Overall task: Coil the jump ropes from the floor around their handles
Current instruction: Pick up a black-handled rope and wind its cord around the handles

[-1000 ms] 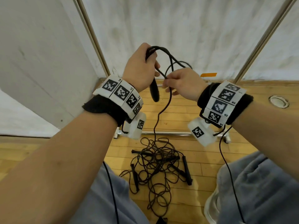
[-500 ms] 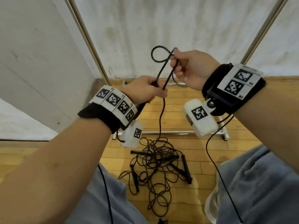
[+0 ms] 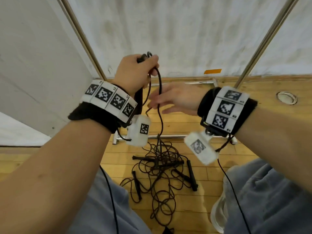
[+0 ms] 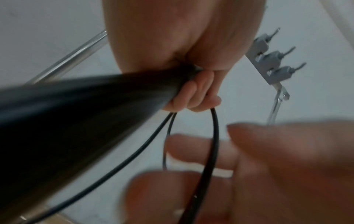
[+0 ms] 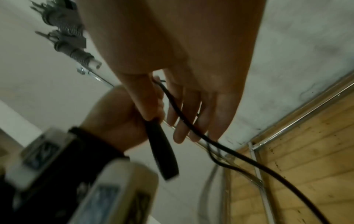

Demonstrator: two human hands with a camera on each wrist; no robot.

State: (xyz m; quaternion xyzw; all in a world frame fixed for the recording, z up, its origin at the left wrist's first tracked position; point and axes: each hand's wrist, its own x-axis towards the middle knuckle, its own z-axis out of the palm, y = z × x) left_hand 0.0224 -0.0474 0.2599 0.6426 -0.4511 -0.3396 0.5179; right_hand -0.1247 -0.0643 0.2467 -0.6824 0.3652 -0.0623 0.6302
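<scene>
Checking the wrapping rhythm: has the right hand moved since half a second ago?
Yes. The right hand has dropped from above the wall's wooden baseboard to below it, fingers now spread beside the hanging rope.

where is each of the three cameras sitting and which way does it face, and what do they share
Head: worn on the head, looking down at the left hand, right hand, forearms, knees and the rope tangle on the wooden floor.
Left wrist: under the left wrist, looking along the palm at fingers gripping the black handle.
Right wrist: under the right wrist, looking along straight fingers towards the left hand.
Shared: all three show the handle and the hanging rope.
</scene>
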